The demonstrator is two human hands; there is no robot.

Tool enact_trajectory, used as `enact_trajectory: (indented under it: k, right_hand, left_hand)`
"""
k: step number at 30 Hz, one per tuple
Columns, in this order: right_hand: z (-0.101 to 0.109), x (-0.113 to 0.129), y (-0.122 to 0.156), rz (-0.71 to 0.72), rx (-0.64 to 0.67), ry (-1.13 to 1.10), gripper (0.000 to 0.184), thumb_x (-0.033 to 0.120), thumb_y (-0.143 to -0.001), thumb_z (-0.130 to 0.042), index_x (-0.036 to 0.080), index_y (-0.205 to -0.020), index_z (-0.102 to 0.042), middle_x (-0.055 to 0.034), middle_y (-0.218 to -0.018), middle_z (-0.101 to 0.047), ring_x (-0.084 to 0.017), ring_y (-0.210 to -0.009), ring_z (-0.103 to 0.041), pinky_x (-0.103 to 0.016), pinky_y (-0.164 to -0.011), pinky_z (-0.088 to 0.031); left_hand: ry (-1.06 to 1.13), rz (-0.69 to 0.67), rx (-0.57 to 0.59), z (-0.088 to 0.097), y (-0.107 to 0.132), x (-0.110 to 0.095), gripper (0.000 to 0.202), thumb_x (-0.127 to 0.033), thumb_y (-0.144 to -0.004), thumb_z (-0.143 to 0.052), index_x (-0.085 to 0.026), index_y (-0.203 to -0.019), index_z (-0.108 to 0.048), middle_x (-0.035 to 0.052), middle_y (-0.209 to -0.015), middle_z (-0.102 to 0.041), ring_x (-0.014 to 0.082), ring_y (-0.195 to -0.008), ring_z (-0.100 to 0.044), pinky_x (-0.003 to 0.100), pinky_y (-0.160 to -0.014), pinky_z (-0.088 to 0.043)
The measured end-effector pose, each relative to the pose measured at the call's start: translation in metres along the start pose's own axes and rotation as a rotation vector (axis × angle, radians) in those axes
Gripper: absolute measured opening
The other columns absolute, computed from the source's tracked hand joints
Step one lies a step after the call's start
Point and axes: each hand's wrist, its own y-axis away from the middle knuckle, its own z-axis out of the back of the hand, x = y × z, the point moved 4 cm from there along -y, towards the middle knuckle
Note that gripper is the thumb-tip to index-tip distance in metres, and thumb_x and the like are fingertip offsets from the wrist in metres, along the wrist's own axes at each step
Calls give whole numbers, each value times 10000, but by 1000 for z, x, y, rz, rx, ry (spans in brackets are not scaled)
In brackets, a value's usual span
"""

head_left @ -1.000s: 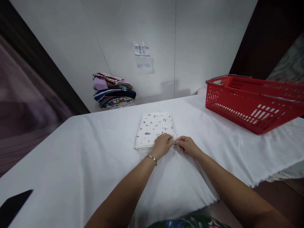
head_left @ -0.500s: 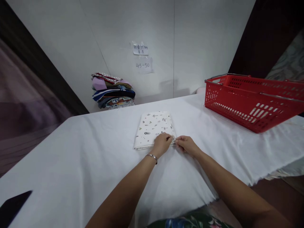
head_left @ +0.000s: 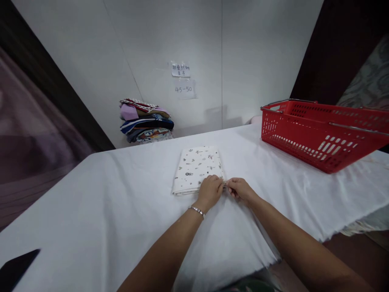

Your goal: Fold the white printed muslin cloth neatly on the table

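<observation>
A folded white cloth (head_left: 196, 166) with small printed motifs lies flat on the white-covered table (head_left: 136, 227). My left hand (head_left: 210, 191), with a bracelet at its wrist, rests on the cloth's near right corner, fingers bent and closed over its edge. Just to the right, my right hand (head_left: 240, 189) pinches the same corner between thumb and fingers. The bit of fabric between the two hands is small and partly covered by the fingers.
A red plastic basket (head_left: 299, 136) with metal handles stands at the right. Against the wall at the back left is a stack of folded fabrics (head_left: 148, 121). A dark flat object (head_left: 20, 265) lies at the lower left. Paper signs (head_left: 184, 89) hang on the wall.
My left hand has come down flatter over the cloth's corner, its fingers more closed on the edge. My right hand still pinches there. The whole view has shifted slightly.
</observation>
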Motion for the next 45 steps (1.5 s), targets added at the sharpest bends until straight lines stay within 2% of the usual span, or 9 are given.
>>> enact_trajectory:
  k: [6,11,20,26,33,37,42,45]
  right_hand:
    - [6,2,-3,18,12,78,184,301,-713,-563,177,-588,-510,43,-457,-536,-50,-340,-416,-171,-316,-237]
    - [14,-1,-3,-54,10,128,179,299,-725,-574,178,-613,-505,19,-542,-600,-51,-336,-442,-172,-289,-220]
    - [9,-1,-2,-73,89,63,180,334,-718,-585,179,-652,-520,16,-571,-625,-44,-341,-431,-173,-293,-204]
    - [5,-4,-3,-57,53,73,114,272,-692,-566,183,-649,-509,27,-536,-614,-45,-339,-430,-170,-313,-209]
    - [1,-3,-3,-21,84,12,165,311,-674,-594,181,-631,-503,34,-531,-602,-43,-348,-419,-171,-329,-205]
    - [3,-1,-1,-24,129,6,170,329,-679,-600,169,-662,-547,32,-544,-602,-43,-356,-425,-167,-322,-202]
    - [14,0,-2,-32,19,97,192,322,-683,-602,169,-600,-523,28,-516,-589,-48,-328,-427,-175,-294,-209]
    - [12,-4,-2,-61,69,137,217,343,-700,-591,167,-593,-521,10,-535,-616,-49,-324,-435,-176,-290,-214]
  left_hand:
    - [-33,23,19,-1,0,-1,113,-215,-838,-491,-207,-876,-598,38,-895,-558,182,-853,-495,309,-730,-377]
    - [-1,73,16,-1,-3,0,129,-227,-848,-482,-207,-818,-607,32,-858,-560,176,-839,-500,298,-709,-374]
    - [77,98,-14,0,-1,2,132,-203,-820,-500,-216,-797,-629,17,-830,-564,159,-822,-500,275,-706,-377]
    - [158,149,-52,-1,-2,4,143,-235,-828,-503,-209,-759,-626,13,-797,-564,151,-808,-504,267,-713,-386]
    - [53,85,-3,0,2,-3,129,-234,-826,-492,-215,-798,-616,27,-864,-570,172,-849,-498,294,-721,-378]
    - [3,64,-19,-1,3,-4,84,-247,-812,-527,-219,-842,-600,29,-886,-565,180,-857,-497,302,-714,-374]
    - [-22,108,-54,-5,1,-2,85,-214,-817,-516,-215,-815,-601,30,-858,-565,185,-858,-499,313,-721,-373]
    - [0,109,-48,-6,2,-2,122,-200,-815,-513,-224,-888,-608,31,-892,-574,184,-876,-499,315,-738,-378]
